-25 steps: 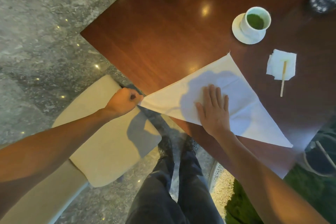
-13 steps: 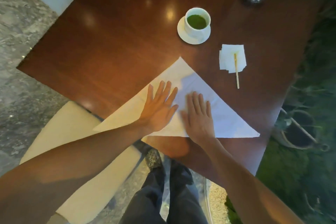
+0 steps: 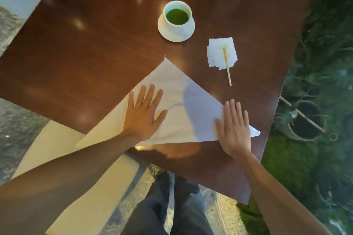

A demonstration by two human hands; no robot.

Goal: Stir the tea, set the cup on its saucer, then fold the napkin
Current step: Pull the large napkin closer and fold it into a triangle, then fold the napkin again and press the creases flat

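Both hands, left (image 3: 143, 115) and right (image 3: 234, 126), lie flat with fingers spread, holding nothing, pressing the triangular napkin (image 3: 177, 101) on the table (image 3: 95, 47).

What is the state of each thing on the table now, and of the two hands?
cup: upright on its saucer, holding green tea
saucer: flat on the table, under the cup
stirring stick: lying with one end on the small tissue
small tissue: flat, stained green
napkin: folded into a triangle, one corner past the table edge
left hand: open, flat on the napkin
right hand: open, flat on the napkin's right part
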